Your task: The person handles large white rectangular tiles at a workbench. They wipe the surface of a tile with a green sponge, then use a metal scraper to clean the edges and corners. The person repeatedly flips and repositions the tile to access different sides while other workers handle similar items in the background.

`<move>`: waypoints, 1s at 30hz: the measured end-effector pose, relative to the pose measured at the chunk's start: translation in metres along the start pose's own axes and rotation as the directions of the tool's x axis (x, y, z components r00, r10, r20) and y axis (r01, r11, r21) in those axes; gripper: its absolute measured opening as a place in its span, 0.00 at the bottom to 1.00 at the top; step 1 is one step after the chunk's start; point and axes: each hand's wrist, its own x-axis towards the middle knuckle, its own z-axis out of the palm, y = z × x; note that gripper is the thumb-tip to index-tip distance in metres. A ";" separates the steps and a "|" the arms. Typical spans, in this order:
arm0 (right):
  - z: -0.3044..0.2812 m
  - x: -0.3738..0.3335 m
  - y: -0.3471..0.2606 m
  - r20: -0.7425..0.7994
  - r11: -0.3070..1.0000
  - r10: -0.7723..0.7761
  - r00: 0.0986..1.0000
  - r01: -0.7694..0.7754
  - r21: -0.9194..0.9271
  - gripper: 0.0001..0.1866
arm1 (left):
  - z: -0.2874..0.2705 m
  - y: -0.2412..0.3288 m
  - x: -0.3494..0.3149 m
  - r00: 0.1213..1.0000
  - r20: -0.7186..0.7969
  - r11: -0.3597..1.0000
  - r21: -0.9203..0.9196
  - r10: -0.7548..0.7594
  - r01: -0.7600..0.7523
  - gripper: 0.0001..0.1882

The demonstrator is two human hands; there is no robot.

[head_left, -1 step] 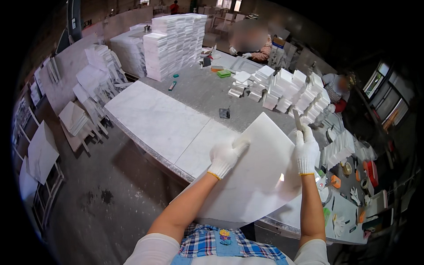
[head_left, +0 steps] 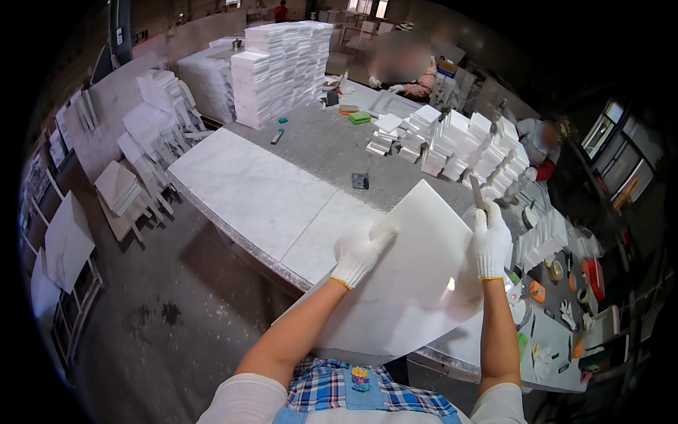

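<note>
A large white marble slab (head_left: 413,283) is tilted up in front of my body, one corner pointing away over the worktable. My gloved left hand (head_left: 359,253) grips its left edge, with a digit stretched over the polished face. My gloved right hand (head_left: 492,244) is at the slab's right edge, closed around a thin flat grey blade (head_left: 477,191) that points up past the fingers. Whether this hand also touches the slab I cannot tell. To the left of the held slab, two white slabs (head_left: 254,191) lie flat along the table edge, side by side.
On the grey worktable (head_left: 311,145) stand tall stacks of white tiles (head_left: 279,71) and rows of smaller pieces (head_left: 459,141). A small dark block (head_left: 360,181) and a green pad (head_left: 359,117) lie there. Tools clutter the right end. Co-workers (head_left: 540,138) sit across the table.
</note>
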 end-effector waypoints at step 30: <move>0.005 0.013 0.019 0.133 0.965 -0.063 0.989 0.027 0.260 0.17 | -0.068 -0.250 -0.209 0.854 -0.326 0.798 0.329 -0.405 0.504 0.41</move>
